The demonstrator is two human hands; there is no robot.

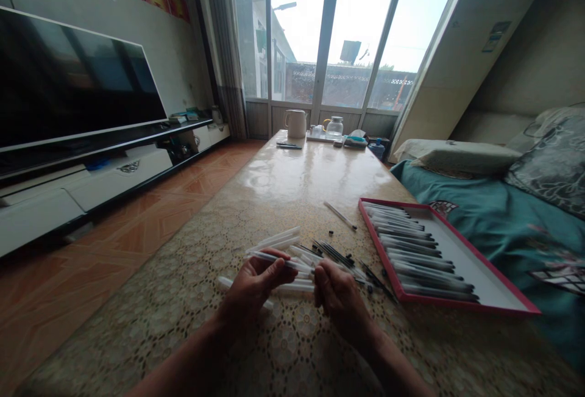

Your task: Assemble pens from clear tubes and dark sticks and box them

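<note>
Two bare hands (249, 284) and forearms (196, 348) (uncovered as far as they show)

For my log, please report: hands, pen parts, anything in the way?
Left hand pinches a pale pen tube. Right hand closed at its end, contents hidden. Loose black pen parts crowd beside it; pink-rimmed box farther right.

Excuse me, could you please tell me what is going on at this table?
A person's left hand holds at least one slim translucent plastic pen tube, with the right hand closed near its end. Thin black rods lie loose on the patterned table; to the right, a pink-rimmed white tray holds black-tipped translucent pens.
</note>
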